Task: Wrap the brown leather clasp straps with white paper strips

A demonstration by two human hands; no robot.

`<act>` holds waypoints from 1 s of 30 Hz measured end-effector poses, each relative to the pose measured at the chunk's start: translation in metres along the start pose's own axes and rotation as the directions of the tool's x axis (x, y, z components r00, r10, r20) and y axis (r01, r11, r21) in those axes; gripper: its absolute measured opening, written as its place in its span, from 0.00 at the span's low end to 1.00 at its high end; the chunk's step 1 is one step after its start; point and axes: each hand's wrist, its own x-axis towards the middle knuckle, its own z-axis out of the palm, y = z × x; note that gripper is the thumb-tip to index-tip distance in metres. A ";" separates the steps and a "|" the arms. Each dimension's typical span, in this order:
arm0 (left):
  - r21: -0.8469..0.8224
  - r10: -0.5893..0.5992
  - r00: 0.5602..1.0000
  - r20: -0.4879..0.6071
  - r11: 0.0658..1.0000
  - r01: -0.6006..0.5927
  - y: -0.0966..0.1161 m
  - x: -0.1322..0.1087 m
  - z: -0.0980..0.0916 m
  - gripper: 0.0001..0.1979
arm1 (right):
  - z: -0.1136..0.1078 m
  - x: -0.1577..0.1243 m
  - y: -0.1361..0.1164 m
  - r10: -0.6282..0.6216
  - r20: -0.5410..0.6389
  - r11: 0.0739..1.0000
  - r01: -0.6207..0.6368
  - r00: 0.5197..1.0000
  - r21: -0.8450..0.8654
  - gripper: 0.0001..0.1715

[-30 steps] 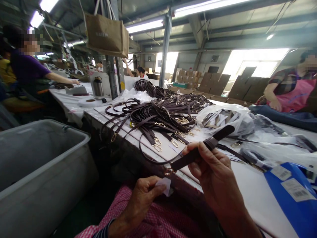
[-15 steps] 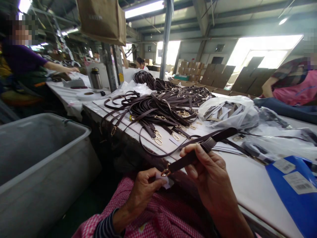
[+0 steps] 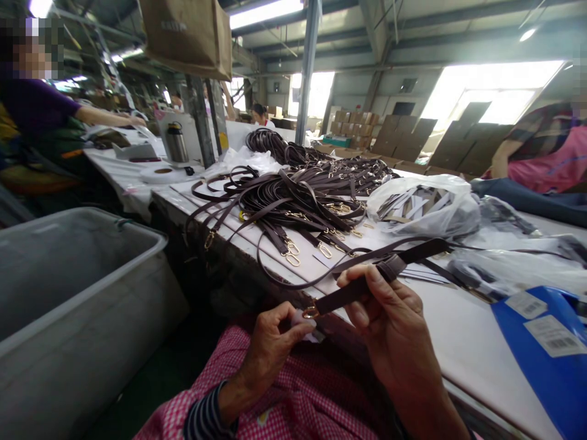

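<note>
Between thumb and fingers, my right hand [image 3: 389, 318] grips a dark brown strap [image 3: 343, 294] near its end. A gold metal clasp [image 3: 310, 311] hangs at that end, beside the fingertips of my left hand [image 3: 275, 339]. My left hand is closed on a small piece of white paper or film [image 3: 316, 335], pressed at the clasp; its exact kind I cannot make out. The strap's long part loops back over the table. Just beyond my hands lies a big heap of similar brown straps [image 3: 275, 198] with gold clasps [image 3: 292, 256].
A grey plastic bin [image 3: 156, 241] stands at my left. On the white table [image 3: 468, 333] are a clear bag of strips [image 3: 426, 205] and a blue packet with labels [image 3: 527, 366]. Other people work at the far left and right. A brown bag [image 3: 188, 36] hangs overhead.
My left hand has shifted slightly right and up, with the white piece now gathered around the clasp. The right hand still holds the strap, moved a little to the right.
</note>
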 end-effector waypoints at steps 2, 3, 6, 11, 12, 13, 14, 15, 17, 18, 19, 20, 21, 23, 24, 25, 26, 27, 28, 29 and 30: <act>0.029 0.034 0.999 -0.016 0.999 -0.033 0.001 0.001 0.000 0.18 | 0.001 0.001 0.000 -0.003 -0.010 1.000 0.003 1.000 0.004 0.16; 0.039 0.045 0.999 -0.021 0.998 -0.045 0.002 0.001 0.000 0.18 | 0.001 0.001 0.000 -0.006 -0.015 1.000 0.006 1.000 0.003 0.16; 0.047 0.059 0.998 -0.018 0.997 -0.058 0.004 0.002 0.001 0.19 | 0.001 0.002 0.001 -0.024 -0.027 1.000 0.024 0.999 -0.002 0.15; 0.086 0.101 0.994 -0.043 0.992 -0.097 0.007 0.000 0.002 0.19 | -0.002 0.003 0.005 -0.054 -0.047 0.998 0.053 0.997 -0.014 0.15; 0.097 0.109 0.993 -0.053 0.990 -0.104 0.007 0.000 0.002 0.19 | -0.002 0.003 0.006 -0.053 -0.053 0.998 0.052 0.997 -0.019 0.16; 0.103 0.115 0.992 -0.060 0.989 -0.108 0.007 -0.001 0.002 0.19 | -0.003 0.002 0.007 -0.053 -0.059 0.998 0.052 0.997 -0.024 0.16; 0.107 0.118 0.991 -0.066 0.988 -0.110 0.007 -0.001 0.003 0.19 | -0.004 0.002 0.008 -0.054 -0.064 0.998 0.052 0.997 -0.027 0.16; 0.109 0.118 0.990 -0.072 0.988 -0.110 0.006 -0.001 0.003 0.19 | -0.005 0.002 0.009 -0.056 -0.067 0.998 0.054 0.996 -0.029 0.16; 0.114 0.112 0.991 -0.077 0.988 -0.103 0.005 -0.001 0.004 0.18 | -0.006 0.002 0.010 -0.056 -0.069 0.998 0.054 0.996 -0.030 0.16; 0.120 0.108 0.991 -0.077 0.988 -0.098 0.004 -0.001 0.004 0.18 | -0.006 0.002 0.010 -0.055 -0.070 0.998 0.053 0.996 -0.028 0.16; 0.126 0.106 0.991 -0.076 0.987 -0.096 0.003 0.000 0.004 0.18 | -0.007 0.002 0.011 -0.053 -0.072 0.998 0.051 0.996 -0.027 0.16; 0.133 0.107 0.991 -0.078 0.986 -0.096 0.002 0.000 0.004 0.18 | -0.007 0.002 0.011 -0.051 -0.075 0.998 0.049 0.996 -0.026 0.16; 0.140 0.107 0.991 -0.078 0.986 -0.096 0.001 0.001 0.004 0.18 | -0.008 0.002 0.011 -0.051 -0.076 0.998 0.049 0.996 -0.026 0.16; 0.150 0.106 0.991 -0.081 0.984 -0.093 0.000 0.001 0.004 0.18 | -0.008 0.002 0.012 -0.056 -0.081 0.998 0.054 0.995 -0.027 0.17; 0.151 0.101 0.992 -0.082 0.985 -0.088 -0.001 0.001 0.004 0.19 | -0.009 0.001 0.012 -0.059 -0.083 0.998 0.057 0.995 -0.028 0.17; 0.151 0.097 0.992 -0.082 0.985 -0.084 -0.001 0.001 0.004 0.19 | -0.009 0.001 0.012 -0.058 -0.085 0.998 0.056 0.995 -0.029 0.17; 0.149 0.095 0.992 -0.080 0.985 -0.082 -0.001 0.001 0.004 0.19 | -0.009 0.001 0.012 -0.056 -0.088 0.998 0.053 0.995 -0.029 0.18; 0.147 0.095 0.992 -0.078 0.986 -0.083 0.000 0.001 0.004 0.19 | -0.009 0.001 0.012 -0.051 -0.092 0.998 0.049 0.994 -0.029 0.18; 0.144 0.098 0.992 -0.076 0.986 -0.086 0.000 0.001 0.004 0.19 | -0.009 0.000 0.012 -0.048 -0.094 0.999 0.045 0.994 -0.028 0.18; 0.142 0.100 0.992 -0.073 0.986 -0.089 0.001 0.001 0.004 0.19 | -0.009 0.000 0.012 -0.045 -0.096 0.999 0.043 0.994 -0.028 0.18; 0.139 0.103 0.992 -0.071 0.986 -0.092 0.001 0.001 0.004 0.19 | -0.009 0.000 0.013 -0.044 -0.098 0.999 0.042 0.994 -0.029 0.17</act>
